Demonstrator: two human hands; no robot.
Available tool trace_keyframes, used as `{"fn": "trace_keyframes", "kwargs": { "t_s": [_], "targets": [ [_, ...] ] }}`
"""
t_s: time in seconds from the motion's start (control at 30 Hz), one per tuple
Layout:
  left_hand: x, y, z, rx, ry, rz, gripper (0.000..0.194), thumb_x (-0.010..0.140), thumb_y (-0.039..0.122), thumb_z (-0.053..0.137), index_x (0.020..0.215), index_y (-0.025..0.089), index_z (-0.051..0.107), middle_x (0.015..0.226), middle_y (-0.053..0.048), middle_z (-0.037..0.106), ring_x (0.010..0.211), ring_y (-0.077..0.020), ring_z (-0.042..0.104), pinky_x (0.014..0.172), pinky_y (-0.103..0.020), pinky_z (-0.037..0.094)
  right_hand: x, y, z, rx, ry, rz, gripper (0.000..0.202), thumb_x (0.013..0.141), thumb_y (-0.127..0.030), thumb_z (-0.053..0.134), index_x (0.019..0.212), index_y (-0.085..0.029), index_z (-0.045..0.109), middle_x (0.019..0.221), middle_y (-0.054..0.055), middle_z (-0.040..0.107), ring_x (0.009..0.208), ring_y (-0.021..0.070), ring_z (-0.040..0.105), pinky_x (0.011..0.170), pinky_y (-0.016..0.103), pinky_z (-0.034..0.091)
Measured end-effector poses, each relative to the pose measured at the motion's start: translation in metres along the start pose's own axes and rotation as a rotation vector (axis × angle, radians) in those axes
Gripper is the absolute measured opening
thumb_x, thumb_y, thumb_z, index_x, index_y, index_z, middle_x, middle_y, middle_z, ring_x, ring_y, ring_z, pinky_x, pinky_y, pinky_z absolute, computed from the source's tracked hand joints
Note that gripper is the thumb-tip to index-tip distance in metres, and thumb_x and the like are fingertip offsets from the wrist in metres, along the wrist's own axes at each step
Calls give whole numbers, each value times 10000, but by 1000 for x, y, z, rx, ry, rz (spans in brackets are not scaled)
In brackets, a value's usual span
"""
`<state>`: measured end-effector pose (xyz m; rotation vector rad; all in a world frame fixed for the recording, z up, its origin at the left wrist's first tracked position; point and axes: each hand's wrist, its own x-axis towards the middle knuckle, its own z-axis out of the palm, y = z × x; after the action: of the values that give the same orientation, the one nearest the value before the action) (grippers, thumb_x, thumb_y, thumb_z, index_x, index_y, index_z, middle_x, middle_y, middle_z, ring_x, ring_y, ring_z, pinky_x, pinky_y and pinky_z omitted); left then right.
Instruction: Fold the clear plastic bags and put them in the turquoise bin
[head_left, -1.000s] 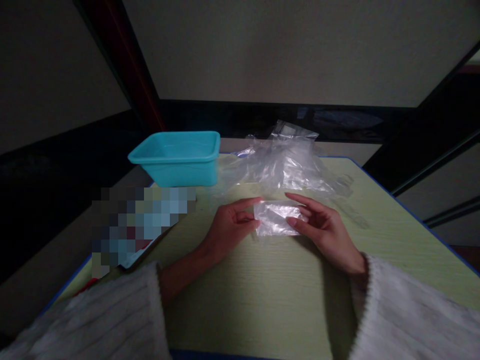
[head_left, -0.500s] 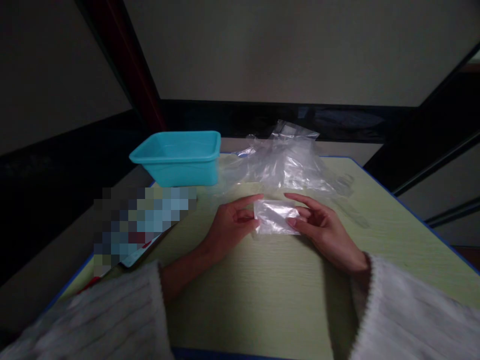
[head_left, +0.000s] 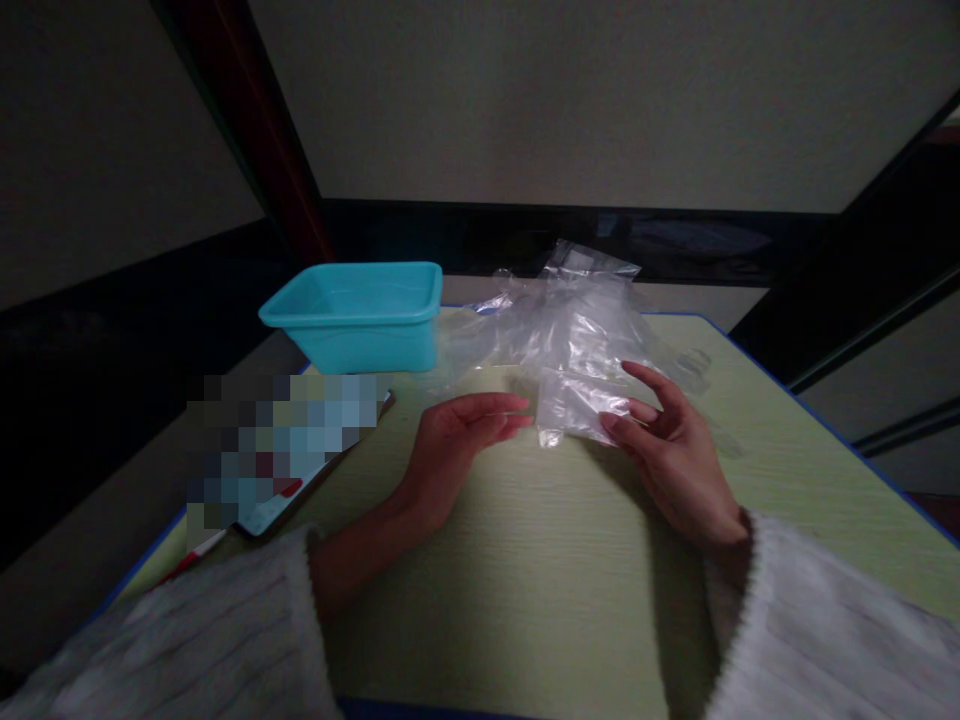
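- Nearest us, two pale knit sleeves (head_left: 832, 620) reach in over the bare front of the table (head_left: 495, 610), which has a blue edge.
- At the left we see a red-and-white stick (head_left: 202, 549) beside a flat thing (head_left: 262, 515) with a dark rim; a mosaic covers most of both.
- Our left hand (head_left: 450, 450) has nothing in it: the thumb and fingers point right, a slim gap between them, just short of the packet.
- Our right hand (head_left: 671, 455) pinches the packet (head_left: 574, 403) at its right end, thumb in front and the index finger raised clear.
- The packet, clear and shiny, lies between the hands, before the pile; in this dim light it seems lifted off the table, though we cannot be sure.
- Farther off, at the left, stands a blue tub (head_left: 367, 345), upright.
- To its right we see a crumpled pile (head_left: 585, 320) of clear plastic at the table's far edge.
- Behind everything rises a pale wall (head_left: 562, 110) with a dark band (head_left: 465, 240) along its foot.
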<state>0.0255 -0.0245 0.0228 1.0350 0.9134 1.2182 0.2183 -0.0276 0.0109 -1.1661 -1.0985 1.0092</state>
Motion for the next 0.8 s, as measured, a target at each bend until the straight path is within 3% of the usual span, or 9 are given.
{"fn": "trace_keyframes", "kwargs": {
  "t_s": [0.1, 0.2, 0.37, 0.53, 0.7, 0.8],
  "targets": [
    [-1, -1, 1, -170, -140, -207, 118, 695, 188, 638, 764, 109, 690, 866, -88, 721, 840, -210, 671, 861, -337, 459, 0, 0, -1, -86, 18, -120, 569, 667, -289, 702, 1178, -247, 454, 630, -55, 514, 532, 123, 517, 497, 255, 463],
    [0, -3, -1, -291, -273, -399, 201, 733, 197, 604, 883, 78, 665, 980, -136, 696, 946, -239, 645, 943, -363, 399, -3, 1, -2, -231, 33, -312, 530, 724, -273, 668, 1201, -243, 438, 656, -33, 527, 562, 146, 547, 513, 274, 483],
    [3, -5, -4, -431, -459, -525, 366, 803, 171, 465, 1138, 36, 524, 1206, -178, 577, 1132, -236, 544, 1037, -352, 295, -16, 4, -4, -596, -60, -726, 514, 811, -150, 570, 1285, -251, 396, 829, 32, 617, 689, 166, 635, 651, 285, 526],
    [3, -3, -2, -464, -401, -604, 544, 859, 226, 394, 1309, -61, 294, 1323, -247, 442, 1132, -241, 540, 1035, -348, 294, -18, 1, -5, -798, -165, -1001, 633, 818, -72, 531, 1368, -295, 311, 841, 19, 672, 651, 154, 651, 597, 244, 533],
    [3, -3, -1, -530, -398, -630, 460, 885, 230, 366, 1259, -36, 385, 1216, -224, 543, 1080, -237, 568, 1002, -345, 313, -12, 2, -9, -849, -362, -1107, 601, 860, -87, 464, 1405, -246, 264, 932, 47, 692, 772, 171, 664, 663, 269, 546],
    [2, -2, 2, -557, -289, -676, 362, 901, 214, 352, 1174, 2, 460, 1041, -172, 629, 928, -199, 620, 929, -330, 375, -12, 0, -8, -905, -494, -1191, 510, 881, -103, 435, 1373, -196, 336, 1023, 80, 686, 911, 191, 647, 745, 299, 541]
  ]
}}
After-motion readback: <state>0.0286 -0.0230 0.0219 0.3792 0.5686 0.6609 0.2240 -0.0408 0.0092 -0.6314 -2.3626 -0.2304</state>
